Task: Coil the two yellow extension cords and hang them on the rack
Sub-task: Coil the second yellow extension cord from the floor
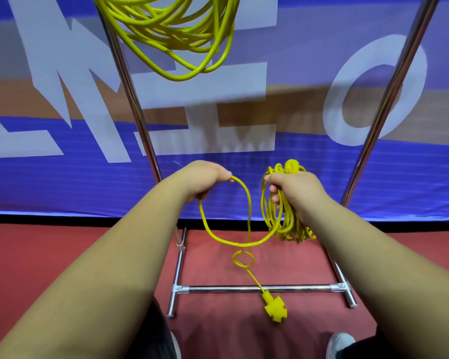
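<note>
Gripping a bundle of thin yellow extension cord loops [283, 203], our right hand [293, 193] is closed tight around the coil, which hangs from the fist at about four o'clock of centre. Our left hand [205, 180] is closed on a loose strand of the same cord; from it a wide loop [233, 242] sags down and rises back to the bundle. Below the loop the cord makes a small ring and runs to its chunky yellow multi-outlet socket end [275, 308], which lies on the red floor [49, 255] at six o'clock, its lead crossing the base bar of the chrome tubular rack [257, 288]. At twelve o'clock a second coiled yellow extension cord [171, 29] already hangs high between the rack's uprights. Behind the rack stands a blue banner with big pale letters [62, 177]. Our pale shoe [338, 343] shows at five o'clock.
</note>
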Demonstrator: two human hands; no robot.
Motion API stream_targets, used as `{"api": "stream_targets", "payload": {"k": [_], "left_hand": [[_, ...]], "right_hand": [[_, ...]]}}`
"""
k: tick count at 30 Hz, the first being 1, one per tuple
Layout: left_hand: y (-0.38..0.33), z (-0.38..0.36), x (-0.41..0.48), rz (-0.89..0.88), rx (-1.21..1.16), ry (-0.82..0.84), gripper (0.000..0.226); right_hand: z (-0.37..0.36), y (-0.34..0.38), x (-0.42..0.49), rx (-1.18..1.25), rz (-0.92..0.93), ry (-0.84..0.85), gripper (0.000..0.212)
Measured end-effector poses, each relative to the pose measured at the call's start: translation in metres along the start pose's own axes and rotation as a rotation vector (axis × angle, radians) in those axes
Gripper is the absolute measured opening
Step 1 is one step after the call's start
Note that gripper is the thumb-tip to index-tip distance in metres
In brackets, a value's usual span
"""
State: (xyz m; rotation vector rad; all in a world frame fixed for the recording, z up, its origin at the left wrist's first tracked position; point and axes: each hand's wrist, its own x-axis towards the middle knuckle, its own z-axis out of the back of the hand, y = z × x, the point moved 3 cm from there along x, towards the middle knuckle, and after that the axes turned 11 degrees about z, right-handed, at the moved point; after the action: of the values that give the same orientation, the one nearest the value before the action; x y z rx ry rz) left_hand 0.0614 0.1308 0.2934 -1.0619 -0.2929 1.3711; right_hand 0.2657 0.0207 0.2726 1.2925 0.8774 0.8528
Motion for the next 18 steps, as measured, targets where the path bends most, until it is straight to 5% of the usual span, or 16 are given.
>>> {"api": "stream_targets", "payload": {"k": [5, 18], "left_hand": [[-0.015, 0.0, -0.017, -0.305, -0.12, 0.255, 0.018], [-0.024, -0.004, -0.019, -0.395, -0.304, 0.186, 0.014]], "right_hand": [[0.004, 0.003, 0.003, 0.011, 0.079, 0.062, 0.012], [-0.031, 0.011, -0.02, 0.38, -0.163, 0.405, 0.02]]}}
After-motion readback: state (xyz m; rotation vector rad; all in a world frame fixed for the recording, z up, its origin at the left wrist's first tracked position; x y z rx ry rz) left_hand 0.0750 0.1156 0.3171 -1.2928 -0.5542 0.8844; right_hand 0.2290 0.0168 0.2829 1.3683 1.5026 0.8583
